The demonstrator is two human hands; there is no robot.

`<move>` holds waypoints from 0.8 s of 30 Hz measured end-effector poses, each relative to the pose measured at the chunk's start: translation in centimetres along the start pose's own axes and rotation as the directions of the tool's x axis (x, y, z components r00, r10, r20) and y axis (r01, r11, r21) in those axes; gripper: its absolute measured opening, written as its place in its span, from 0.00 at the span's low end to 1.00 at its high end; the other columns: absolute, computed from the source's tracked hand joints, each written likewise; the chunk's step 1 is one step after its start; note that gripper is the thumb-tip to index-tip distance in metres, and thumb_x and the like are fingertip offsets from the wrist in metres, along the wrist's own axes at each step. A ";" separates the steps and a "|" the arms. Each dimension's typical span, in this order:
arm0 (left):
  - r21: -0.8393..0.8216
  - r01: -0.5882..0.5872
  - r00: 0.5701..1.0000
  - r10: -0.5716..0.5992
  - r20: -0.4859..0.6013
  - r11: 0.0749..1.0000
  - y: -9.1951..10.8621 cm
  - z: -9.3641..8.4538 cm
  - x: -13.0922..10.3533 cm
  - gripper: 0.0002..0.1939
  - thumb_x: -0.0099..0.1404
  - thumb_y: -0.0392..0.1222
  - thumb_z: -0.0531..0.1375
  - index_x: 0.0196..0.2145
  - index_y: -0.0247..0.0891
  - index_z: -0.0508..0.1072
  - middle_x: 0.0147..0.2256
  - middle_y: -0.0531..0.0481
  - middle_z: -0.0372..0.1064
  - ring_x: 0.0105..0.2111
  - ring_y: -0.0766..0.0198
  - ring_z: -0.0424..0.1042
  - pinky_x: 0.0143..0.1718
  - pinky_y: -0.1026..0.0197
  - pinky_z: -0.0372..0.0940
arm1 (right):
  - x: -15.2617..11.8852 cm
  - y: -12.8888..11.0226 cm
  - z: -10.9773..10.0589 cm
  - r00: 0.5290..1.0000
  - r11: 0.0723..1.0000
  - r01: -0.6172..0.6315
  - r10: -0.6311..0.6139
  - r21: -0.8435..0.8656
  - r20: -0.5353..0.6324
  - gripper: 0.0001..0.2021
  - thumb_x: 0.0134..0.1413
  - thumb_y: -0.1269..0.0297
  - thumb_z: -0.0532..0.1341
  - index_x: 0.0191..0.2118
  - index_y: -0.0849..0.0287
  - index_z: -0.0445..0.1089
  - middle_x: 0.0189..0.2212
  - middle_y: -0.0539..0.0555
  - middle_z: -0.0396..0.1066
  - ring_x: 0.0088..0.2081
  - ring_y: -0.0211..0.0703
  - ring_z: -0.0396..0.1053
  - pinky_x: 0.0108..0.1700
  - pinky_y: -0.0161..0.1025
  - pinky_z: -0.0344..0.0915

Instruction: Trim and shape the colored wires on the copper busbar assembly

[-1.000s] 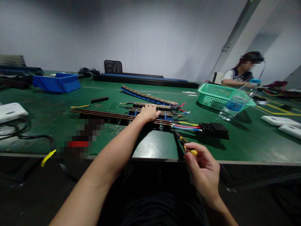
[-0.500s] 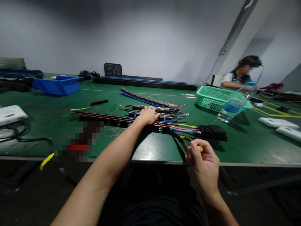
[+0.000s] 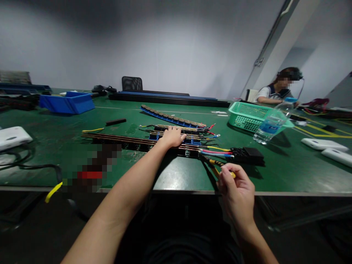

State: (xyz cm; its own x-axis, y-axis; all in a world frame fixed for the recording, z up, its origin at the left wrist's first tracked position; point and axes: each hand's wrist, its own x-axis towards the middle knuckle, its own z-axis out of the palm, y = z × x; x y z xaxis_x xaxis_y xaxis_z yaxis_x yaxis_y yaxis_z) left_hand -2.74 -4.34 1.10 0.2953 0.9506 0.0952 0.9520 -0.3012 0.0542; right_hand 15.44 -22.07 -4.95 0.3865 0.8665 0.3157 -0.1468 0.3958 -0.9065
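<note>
At the near edge of the desk (image 3: 288, 179), my right hand (image 3: 238, 194) has its fingers closed on a yellow-and-black hand tool (image 3: 217, 161). Compared with one second ago, the tool's handles are spread wider and its tip is nearer the wired end of the long strip (image 3: 132, 140). Tip contact cannot be confirmed. Coloured wires (image 3: 217, 152) run from that end to a black block (image 3: 249, 156). My left hand (image 3: 172, 137) rests, fingers extended, across the grouped strips; its position is unchanged. Beyond it lies a slanted blue-backed strip (image 3: 173, 119).
</note>
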 end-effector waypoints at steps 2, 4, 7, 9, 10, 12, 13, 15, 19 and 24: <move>-0.005 -0.003 1.000 0.003 0.003 1.000 -0.1 0.0 0.0 0.30 0.78 0.55 0.46 0.65 0.30 0.65 0.65 0.29 0.61 0.65 0.39 0.60 0.62 0.43 0.59 | 0.0 0.1 -0.2 1.000 1.000 -0.004 0.004 -0.001 0.007 0.14 0.56 0.52 0.71 0.36 0.56 0.71 0.18 0.42 0.60 0.18 0.29 0.54 0.19 0.27 0.51; -0.011 -0.006 1.000 0.006 -0.002 1.000 -0.2 0.2 0.1 0.30 0.78 0.55 0.46 0.65 0.30 0.65 0.65 0.29 0.61 0.65 0.39 0.60 0.62 0.43 0.59 | 0.0 0.2 -0.3 1.000 1.000 -0.005 0.005 -0.006 0.008 0.14 0.56 0.53 0.71 0.36 0.57 0.71 0.18 0.42 0.59 0.18 0.30 0.54 0.20 0.28 0.51; -0.014 -0.012 1.000 0.011 -0.009 1.000 -0.4 0.4 0.4 0.31 0.78 0.55 0.46 0.66 0.30 0.64 0.66 0.30 0.60 0.65 0.40 0.59 0.63 0.43 0.58 | 0.0 0.4 -0.5 1.000 1.000 -0.016 0.016 -0.006 0.003 0.14 0.56 0.53 0.71 0.36 0.57 0.71 0.18 0.42 0.59 0.18 0.30 0.53 0.20 0.29 0.51; -0.010 -0.012 1.000 0.012 -0.005 1.000 -0.4 0.4 0.5 0.31 0.78 0.56 0.46 0.67 0.30 0.64 0.67 0.31 0.59 0.66 0.40 0.58 0.63 0.43 0.58 | 0.0 0.5 -0.5 1.000 1.000 -0.026 0.026 -0.006 0.004 0.14 0.57 0.53 0.71 0.36 0.56 0.71 0.18 0.42 0.59 0.18 0.30 0.53 0.20 0.29 0.50; -0.009 -0.011 1.000 0.011 -0.002 1.000 -0.5 0.5 0.5 0.31 0.78 0.56 0.46 0.67 0.30 0.63 0.67 0.31 0.58 0.66 0.40 0.58 0.63 0.43 0.58 | 0.0 0.5 -0.5 0.999 0.999 -0.031 0.031 -0.006 0.008 0.14 0.57 0.53 0.71 0.36 0.56 0.71 0.18 0.42 0.59 0.18 0.30 0.53 0.20 0.29 0.50; -0.009 -0.011 1.000 0.011 0.005 1.000 -0.5 0.5 0.5 0.31 0.78 0.56 0.46 0.67 0.31 0.64 0.67 0.31 0.59 0.66 0.40 0.59 0.63 0.43 0.58 | 0.0 0.5 -0.5 0.999 0.999 -0.040 0.040 -0.007 0.017 0.14 0.56 0.53 0.71 0.36 0.56 0.71 0.19 0.42 0.59 0.19 0.30 0.53 0.20 0.29 0.51; -0.009 -0.011 1.000 0.011 0.010 1.000 -0.5 0.4 0.5 0.31 0.78 0.56 0.46 0.67 0.32 0.64 0.67 0.32 0.59 0.66 0.40 0.59 0.63 0.42 0.59 | 0.0 0.5 -0.5 0.999 0.999 -0.042 0.042 -0.007 0.019 0.14 0.56 0.53 0.71 0.36 0.56 0.71 0.19 0.42 0.59 0.19 0.30 0.53 0.20 0.29 0.51; -0.010 -0.016 1.000 0.016 0.019 1.000 -0.7 0.2 0.4 0.30 0.78 0.56 0.46 0.67 0.32 0.64 0.67 0.32 0.60 0.66 0.41 0.59 0.62 0.42 0.59 | 0.0 0.4 -0.5 0.999 0.999 -0.045 0.045 -0.005 0.021 0.14 0.57 0.53 0.71 0.36 0.56 0.71 0.19 0.42 0.60 0.19 0.30 0.54 0.20 0.29 0.52; -0.088 -0.159 0.986 0.163 0.040 0.983 -0.9 -1.6 0.1 0.26 0.77 0.49 0.51 0.66 0.36 0.66 0.66 0.38 0.63 0.65 0.49 0.63 0.64 0.50 0.58 | 0.1 0.3 -0.7 0.999 0.999 -0.035 0.035 0.001 0.031 0.13 0.57 0.54 0.70 0.36 0.57 0.71 0.20 0.42 0.60 0.19 0.30 0.54 0.20 0.29 0.52; -0.231 -0.323 0.945 0.299 -0.132 0.918 0.8 -6.6 -3.9 0.28 0.77 0.52 0.49 0.68 0.39 0.63 0.66 0.46 0.64 0.67 0.52 0.61 0.67 0.52 0.58 | 0.2 0.1 -1.2 0.999 0.999 -0.034 0.034 -0.003 0.033 0.11 0.59 0.55 0.70 0.37 0.56 0.71 0.19 0.43 0.59 0.20 0.31 0.55 0.21 0.29 0.54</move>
State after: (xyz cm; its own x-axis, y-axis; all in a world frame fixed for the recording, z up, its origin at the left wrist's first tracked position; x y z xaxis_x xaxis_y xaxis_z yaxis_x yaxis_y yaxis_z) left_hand -3.69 -8.76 7.35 0.5535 0.7983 0.2375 0.7599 -0.6007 0.2484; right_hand 16.61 -22.22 -5.30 0.3514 0.8889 0.2939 -0.1570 0.3654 -0.9175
